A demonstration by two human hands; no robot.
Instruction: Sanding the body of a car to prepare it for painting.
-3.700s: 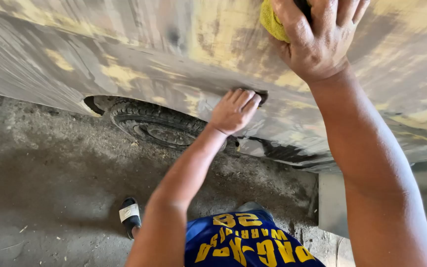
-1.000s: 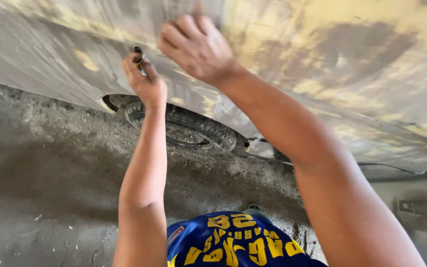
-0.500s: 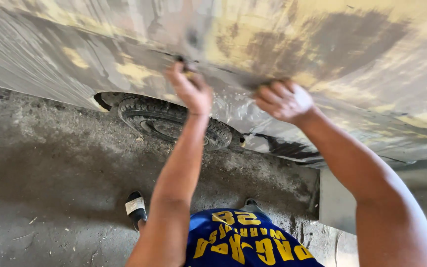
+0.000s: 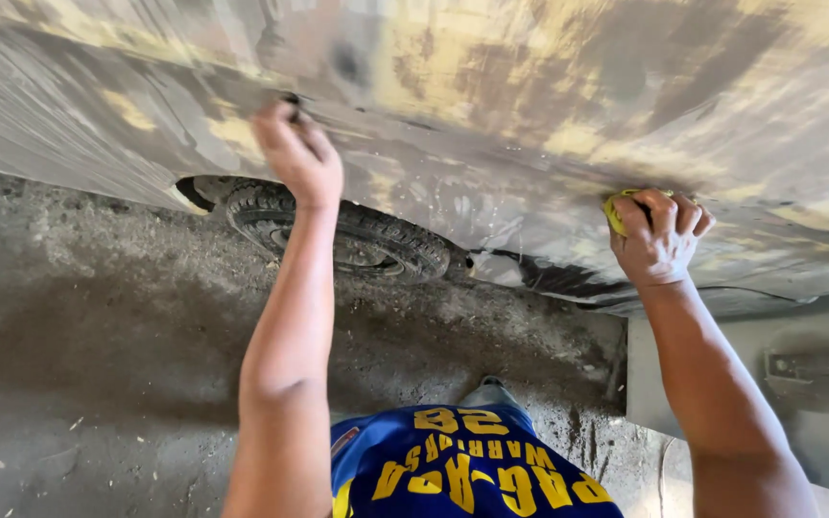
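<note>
Two hands on sanded car panel (image 4: 491, 125): our left hand (image 4: 297, 153), ten o'clock, pinches small dark piece; our right hand (image 4: 659, 240), three o'clock, fist clenching yellow sponge (image 4: 616, 211). We'd keep strokes flat, even.

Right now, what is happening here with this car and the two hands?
A person is working on the side of a car body panel patched with yellowish filler and bare grey areas. The left hand presses a small dark piece against the panel above the tyre. The right hand grips a yellow sponge against the panel's lower edge. The panel surface looks wet and streaky.
</note>
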